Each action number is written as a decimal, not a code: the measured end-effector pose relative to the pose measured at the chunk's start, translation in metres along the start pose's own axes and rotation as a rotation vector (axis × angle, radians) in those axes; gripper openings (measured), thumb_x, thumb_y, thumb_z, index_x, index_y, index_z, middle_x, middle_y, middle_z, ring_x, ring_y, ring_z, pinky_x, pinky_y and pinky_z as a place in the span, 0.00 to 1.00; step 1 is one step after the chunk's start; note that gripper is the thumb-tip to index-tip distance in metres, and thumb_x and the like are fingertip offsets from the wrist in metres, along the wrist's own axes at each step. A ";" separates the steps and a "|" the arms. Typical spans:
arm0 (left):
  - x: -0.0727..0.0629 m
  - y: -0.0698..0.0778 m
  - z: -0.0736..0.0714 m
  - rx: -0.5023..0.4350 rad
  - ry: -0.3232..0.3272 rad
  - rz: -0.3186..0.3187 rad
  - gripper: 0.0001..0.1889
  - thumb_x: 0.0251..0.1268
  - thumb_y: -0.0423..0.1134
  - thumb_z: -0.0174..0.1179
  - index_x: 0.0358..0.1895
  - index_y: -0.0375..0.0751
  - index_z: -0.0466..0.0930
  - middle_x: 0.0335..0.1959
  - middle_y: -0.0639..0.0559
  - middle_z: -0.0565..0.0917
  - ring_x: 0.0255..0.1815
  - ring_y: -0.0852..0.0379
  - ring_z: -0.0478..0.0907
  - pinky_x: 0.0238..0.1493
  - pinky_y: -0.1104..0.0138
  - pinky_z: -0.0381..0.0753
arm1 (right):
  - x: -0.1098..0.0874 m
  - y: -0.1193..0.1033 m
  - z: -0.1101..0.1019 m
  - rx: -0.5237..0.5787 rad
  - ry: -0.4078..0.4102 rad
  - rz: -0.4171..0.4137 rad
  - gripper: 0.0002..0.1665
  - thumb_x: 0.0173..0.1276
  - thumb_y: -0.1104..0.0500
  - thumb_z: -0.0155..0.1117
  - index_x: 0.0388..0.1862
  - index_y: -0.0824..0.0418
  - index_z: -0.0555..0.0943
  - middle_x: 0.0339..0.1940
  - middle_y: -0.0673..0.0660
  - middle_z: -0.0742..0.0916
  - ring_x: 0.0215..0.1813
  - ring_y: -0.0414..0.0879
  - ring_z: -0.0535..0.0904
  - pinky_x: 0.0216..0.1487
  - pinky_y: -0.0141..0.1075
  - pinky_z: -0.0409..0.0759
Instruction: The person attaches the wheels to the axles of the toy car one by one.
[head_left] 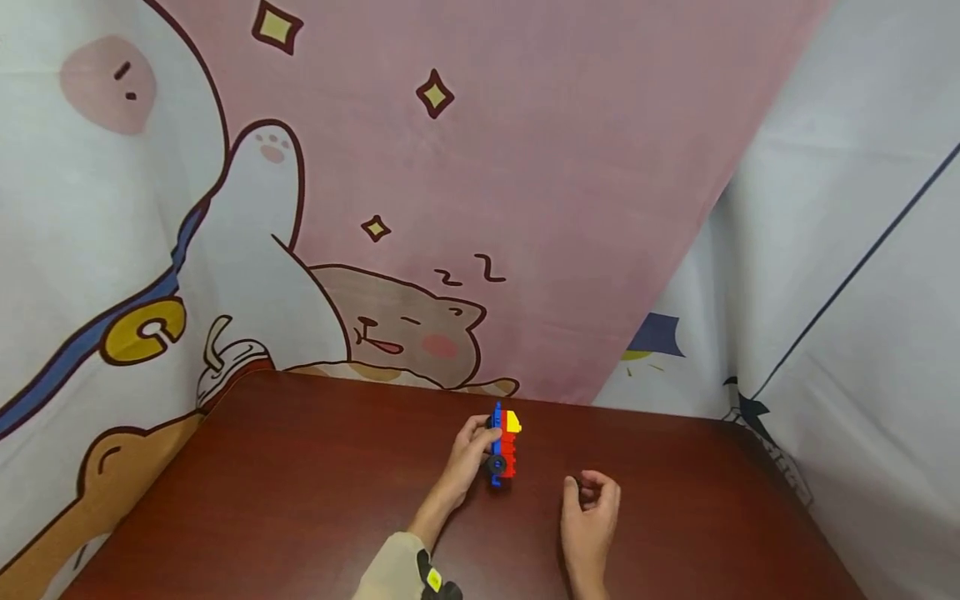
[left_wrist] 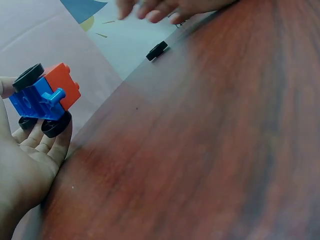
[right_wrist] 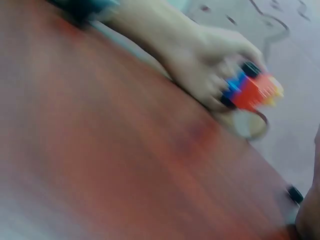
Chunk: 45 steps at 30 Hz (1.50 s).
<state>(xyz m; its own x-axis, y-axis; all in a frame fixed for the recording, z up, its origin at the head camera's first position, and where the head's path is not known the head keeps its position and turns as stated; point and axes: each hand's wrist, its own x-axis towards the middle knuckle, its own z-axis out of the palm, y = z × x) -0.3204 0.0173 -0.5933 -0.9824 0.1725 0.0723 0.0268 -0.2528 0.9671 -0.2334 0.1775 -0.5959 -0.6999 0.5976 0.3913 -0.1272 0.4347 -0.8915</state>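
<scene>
A toy car [head_left: 506, 446] built of a blue chassis, red bricks and a yellow brick is pinched by my left hand [head_left: 467, 458] between thumb and fingers, tipped on its side above the table. Black wheels [left_wrist: 56, 124] show on the chassis in the left wrist view. My right hand [head_left: 591, 521] is to the right of the car, thumb and fingers apart and loosely bent. Close by its fingertips is a loose black wheel [left_wrist: 157, 51], with a gap between them in the left wrist view. The right wrist view is blurred.
The hands work over a dark reddish-brown wooden table [head_left: 315, 475]. Cloth hangings [head_left: 570, 183] printed with cartoon animals stand behind and beside it. A dark band with a yellow patch [head_left: 435, 579] is on the left wrist, over a pale sleeve [head_left: 390, 571].
</scene>
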 end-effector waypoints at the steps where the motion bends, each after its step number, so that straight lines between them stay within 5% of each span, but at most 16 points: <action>1: 0.000 0.000 -0.001 0.002 0.002 0.003 0.21 0.70 0.41 0.56 0.59 0.32 0.70 0.39 0.52 0.83 0.32 0.61 0.77 0.39 0.68 0.79 | 0.004 0.001 -0.002 -0.037 -0.001 0.006 0.15 0.65 0.68 0.66 0.49 0.69 0.74 0.45 0.61 0.75 0.43 0.44 0.69 0.43 0.31 0.66; 8: 0.001 0.003 -0.003 0.000 0.000 -0.009 0.21 0.69 0.41 0.56 0.59 0.32 0.70 0.37 0.56 0.83 0.31 0.62 0.77 0.39 0.69 0.78 | 0.015 0.007 -0.004 -0.265 -0.174 0.012 0.26 0.56 0.64 0.70 0.54 0.68 0.74 0.53 0.71 0.73 0.52 0.63 0.67 0.55 0.57 0.60; 17: 0.002 0.004 -0.001 0.000 -0.004 -0.032 0.21 0.69 0.42 0.56 0.59 0.33 0.70 0.37 0.55 0.82 0.32 0.62 0.77 0.39 0.68 0.79 | 0.021 0.010 -0.004 -0.380 -0.251 -0.021 0.21 0.57 0.67 0.62 0.51 0.70 0.79 0.50 0.70 0.80 0.52 0.63 0.69 0.50 0.55 0.60; 25: 0.004 0.004 0.000 -0.012 0.006 -0.026 0.20 0.69 0.41 0.55 0.58 0.33 0.71 0.35 0.57 0.81 0.30 0.63 0.77 0.37 0.69 0.79 | 0.020 0.007 0.003 -0.283 -0.219 -0.053 0.18 0.58 0.69 0.63 0.48 0.67 0.82 0.45 0.64 0.82 0.47 0.54 0.73 0.48 0.47 0.69; 34: 0.002 0.007 -0.001 -0.122 -0.003 -0.083 0.18 0.70 0.42 0.50 0.57 0.35 0.68 0.30 0.52 0.81 0.24 0.59 0.78 0.26 0.67 0.79 | 0.017 0.006 0.015 -0.107 -0.151 -0.125 0.17 0.59 0.71 0.65 0.48 0.64 0.84 0.45 0.57 0.83 0.44 0.44 0.74 0.41 0.20 0.69; 45: 0.003 0.003 0.002 -0.059 0.023 -0.069 0.21 0.71 0.43 0.53 0.60 0.34 0.69 0.36 0.54 0.83 0.34 0.59 0.81 0.38 0.68 0.80 | 0.011 -0.011 0.077 0.242 -0.065 -0.425 0.21 0.54 0.78 0.66 0.49 0.70 0.83 0.48 0.64 0.83 0.51 0.51 0.73 0.51 0.28 0.67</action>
<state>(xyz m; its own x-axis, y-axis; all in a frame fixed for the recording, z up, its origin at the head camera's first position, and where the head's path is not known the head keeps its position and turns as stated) -0.3229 0.0193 -0.5896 -0.9855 0.1695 -0.0006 -0.0516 -0.2963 0.9537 -0.2936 0.1272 -0.5990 -0.5918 0.3550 0.7237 -0.5650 0.4576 -0.6865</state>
